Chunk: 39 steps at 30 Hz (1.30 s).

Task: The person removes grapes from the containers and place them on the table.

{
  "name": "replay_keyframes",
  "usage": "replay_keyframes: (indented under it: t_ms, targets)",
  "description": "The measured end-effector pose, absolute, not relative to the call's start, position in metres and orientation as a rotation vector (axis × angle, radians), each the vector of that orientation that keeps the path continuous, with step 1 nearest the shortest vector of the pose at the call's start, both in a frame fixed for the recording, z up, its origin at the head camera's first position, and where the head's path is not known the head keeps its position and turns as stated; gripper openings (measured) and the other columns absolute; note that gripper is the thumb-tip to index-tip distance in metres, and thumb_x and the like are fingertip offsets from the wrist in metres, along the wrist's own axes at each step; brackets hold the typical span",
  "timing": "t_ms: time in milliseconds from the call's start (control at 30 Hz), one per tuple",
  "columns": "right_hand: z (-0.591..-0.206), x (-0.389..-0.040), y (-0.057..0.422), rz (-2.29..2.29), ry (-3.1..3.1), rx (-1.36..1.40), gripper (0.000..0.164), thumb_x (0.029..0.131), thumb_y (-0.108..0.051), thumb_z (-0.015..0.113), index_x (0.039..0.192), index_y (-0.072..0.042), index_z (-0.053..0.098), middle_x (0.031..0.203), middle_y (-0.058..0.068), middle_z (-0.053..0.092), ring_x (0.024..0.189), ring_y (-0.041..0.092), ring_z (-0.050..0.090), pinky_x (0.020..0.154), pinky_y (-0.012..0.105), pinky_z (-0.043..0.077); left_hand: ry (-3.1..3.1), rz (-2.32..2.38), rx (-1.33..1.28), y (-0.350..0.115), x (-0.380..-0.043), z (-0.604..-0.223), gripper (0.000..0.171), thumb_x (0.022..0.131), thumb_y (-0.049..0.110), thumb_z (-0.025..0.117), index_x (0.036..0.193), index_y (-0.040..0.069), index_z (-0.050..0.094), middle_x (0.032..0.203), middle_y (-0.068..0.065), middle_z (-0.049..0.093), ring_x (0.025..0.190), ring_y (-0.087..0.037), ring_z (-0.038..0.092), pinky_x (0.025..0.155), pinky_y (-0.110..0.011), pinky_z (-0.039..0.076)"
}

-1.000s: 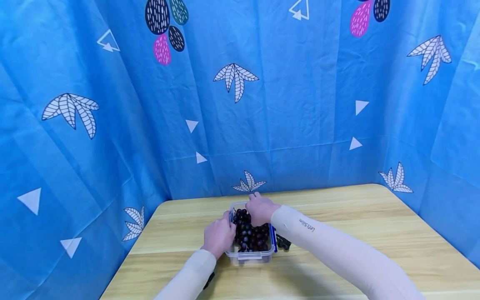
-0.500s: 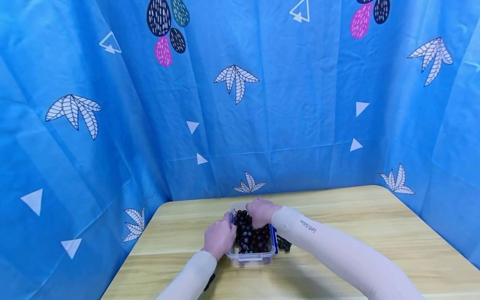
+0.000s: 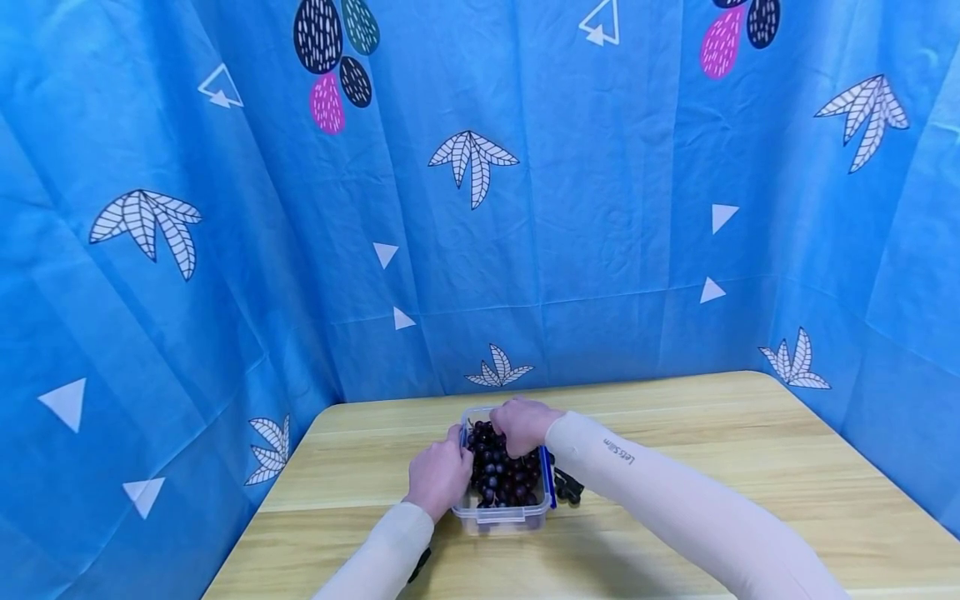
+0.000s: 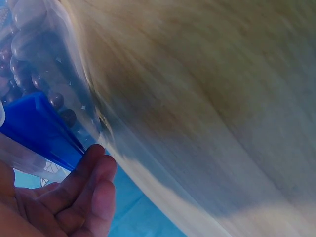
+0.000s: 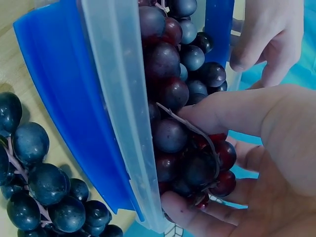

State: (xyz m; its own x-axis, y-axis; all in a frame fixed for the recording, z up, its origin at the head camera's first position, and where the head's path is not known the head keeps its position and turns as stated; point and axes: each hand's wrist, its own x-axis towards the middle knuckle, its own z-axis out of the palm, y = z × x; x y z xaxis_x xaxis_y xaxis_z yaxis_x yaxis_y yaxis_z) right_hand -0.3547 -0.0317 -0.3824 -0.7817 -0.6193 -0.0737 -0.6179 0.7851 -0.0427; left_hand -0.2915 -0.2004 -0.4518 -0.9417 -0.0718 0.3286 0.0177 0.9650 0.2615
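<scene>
A clear plastic container (image 3: 501, 517) with blue side latches stands on the table, filled with dark grapes (image 3: 495, 477). My left hand (image 3: 438, 472) grips its left side, thumb at the rim; in the left wrist view the fingertips touch the blue latch (image 4: 42, 128). Inside the far part of the container, my right hand (image 3: 522, 425) holds grapes. The right wrist view has thumb and fingers curled round a cluster of reddish-dark grapes (image 5: 185, 163) with a thin stem across it. Some right fingertips are hidden behind the fruit.
More grapes (image 5: 47, 182) lie on the table just right of the container, partly behind the right forearm in the head view. A wooden table (image 3: 720, 483) extends around it. A blue patterned curtain (image 3: 585, 233) hangs behind and at both sides.
The right hand's fingers, raised at the container's far edge a second ago, have dropped down among the grapes. The left hand keeps its hold on the container.
</scene>
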Motion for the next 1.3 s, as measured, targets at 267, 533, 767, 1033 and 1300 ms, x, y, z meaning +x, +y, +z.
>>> replay_keyframes:
  t_ms: [267,533,767,1033,1300]
  targets:
    - [-0.38,-0.353,-0.029,-0.083,2.88,-1.024,0.026,0.082,0.003,0.066,0.098,-0.018,0.068,0.097,-0.008,0.063,0.097,0.013,0.054,0.08,0.029,0.05,-2.78,-0.387,0.045,-0.2,-0.291,-0.452,0.049,0.097,0.028,0.055,0.142,0.008,0.053,0.091,-0.016,0.074,0.061,-0.024,0.063,0.053,-0.042,0.05]
    - [-0.384,-0.354,-0.026,-0.145,2.932,-1.166,0.019,0.078,-0.001,0.073,0.089,-0.016,0.071,0.089,-0.009,0.064,0.09,0.014,0.051,0.083,0.032,0.049,-2.796,-0.376,0.059,-0.199,-0.29,-0.452,0.05,0.097,0.027,0.055,0.143,0.007,0.052,0.091,-0.017,0.073,0.06,-0.023,0.061,0.052,-0.041,0.049]
    - [-0.384,-0.351,-0.024,-0.173,2.973,-1.246,0.017,0.076,-0.002,0.076,0.085,-0.015,0.072,0.086,-0.008,0.066,0.086,0.014,0.051,0.086,0.032,0.046,-2.798,-0.377,0.064,-0.199,-0.29,-0.451,0.05,0.098,0.028,0.055,0.144,0.008,0.052,0.089,-0.016,0.073,0.059,-0.023,0.06,0.051,-0.04,0.048]
    - [-0.385,-0.345,-0.026,-0.119,3.018,-1.235,0.017,0.075,0.0,0.074,0.083,-0.016,0.072,0.085,-0.007,0.062,0.087,0.016,0.047,0.074,0.029,0.047,-2.805,-0.382,0.072,-0.199,-0.291,-0.451,0.05,0.098,0.028,0.054,0.143,0.007,0.051,0.087,-0.016,0.072,0.058,-0.023,0.059,0.051,-0.042,0.048]
    - [-0.379,-0.342,-0.026,-0.122,3.015,-1.261,0.018,0.076,0.001,0.072,0.078,-0.016,0.069,0.086,-0.006,0.062,0.087,0.017,0.046,0.073,0.029,0.047,-2.807,-0.37,0.073,-0.198,-0.293,-0.451,0.05,0.098,0.027,0.054,0.143,0.006,0.052,0.089,-0.016,0.073,0.058,-0.022,0.059,0.051,-0.041,0.048]
